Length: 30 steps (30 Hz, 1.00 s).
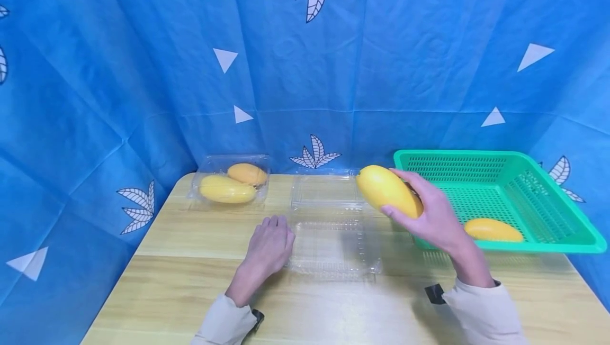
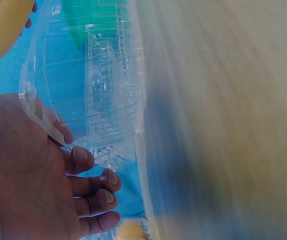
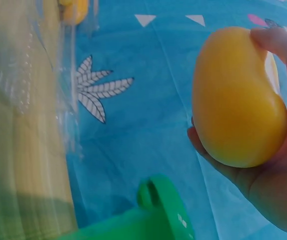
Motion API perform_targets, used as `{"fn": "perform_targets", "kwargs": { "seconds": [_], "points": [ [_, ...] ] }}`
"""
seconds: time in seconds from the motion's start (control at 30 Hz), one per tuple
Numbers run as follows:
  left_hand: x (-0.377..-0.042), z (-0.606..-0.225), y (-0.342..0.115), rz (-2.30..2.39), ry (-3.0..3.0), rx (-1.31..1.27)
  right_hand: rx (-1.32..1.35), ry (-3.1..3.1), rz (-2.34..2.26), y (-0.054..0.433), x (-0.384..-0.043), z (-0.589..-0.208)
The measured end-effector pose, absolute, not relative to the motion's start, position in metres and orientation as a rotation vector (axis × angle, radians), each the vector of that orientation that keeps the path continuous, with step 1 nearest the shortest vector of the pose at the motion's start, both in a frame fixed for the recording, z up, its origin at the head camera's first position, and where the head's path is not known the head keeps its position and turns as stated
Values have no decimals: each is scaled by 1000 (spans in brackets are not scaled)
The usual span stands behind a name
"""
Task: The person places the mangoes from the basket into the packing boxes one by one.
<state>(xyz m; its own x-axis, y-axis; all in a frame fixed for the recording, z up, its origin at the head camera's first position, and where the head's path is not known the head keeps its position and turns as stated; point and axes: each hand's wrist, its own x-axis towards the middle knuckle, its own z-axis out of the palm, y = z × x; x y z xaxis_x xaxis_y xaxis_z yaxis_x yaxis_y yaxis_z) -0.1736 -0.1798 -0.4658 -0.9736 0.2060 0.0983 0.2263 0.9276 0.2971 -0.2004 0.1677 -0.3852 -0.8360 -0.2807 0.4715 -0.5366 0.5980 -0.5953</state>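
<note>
My right hand grips a yellow mango in the air, left of the green basket's near corner. In the right wrist view that mango sits between thumb and fingers. At the near left corner of a clear plastic clamshell box, my left hand pinches the rim. The left wrist view shows the thumb through the clear wall, with the other fingers curled outside. The box lies with its lid folded back, away from me, and no fruit inside.
A green slotted basket stands at the right with one mango in it. At the back left, another clear box holds two mangoes. Blue patterned cloth hangs behind the wooden table.
</note>
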Motion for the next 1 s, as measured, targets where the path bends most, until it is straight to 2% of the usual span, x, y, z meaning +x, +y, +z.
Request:
{"fn": "perform_targets", "kwargs": {
  "seconds": [1.0],
  "points": [
    [-176, -467, -181, -471, -3032, -357, 923, -2654, 1149, 109, -193, -412]
  ]
}}
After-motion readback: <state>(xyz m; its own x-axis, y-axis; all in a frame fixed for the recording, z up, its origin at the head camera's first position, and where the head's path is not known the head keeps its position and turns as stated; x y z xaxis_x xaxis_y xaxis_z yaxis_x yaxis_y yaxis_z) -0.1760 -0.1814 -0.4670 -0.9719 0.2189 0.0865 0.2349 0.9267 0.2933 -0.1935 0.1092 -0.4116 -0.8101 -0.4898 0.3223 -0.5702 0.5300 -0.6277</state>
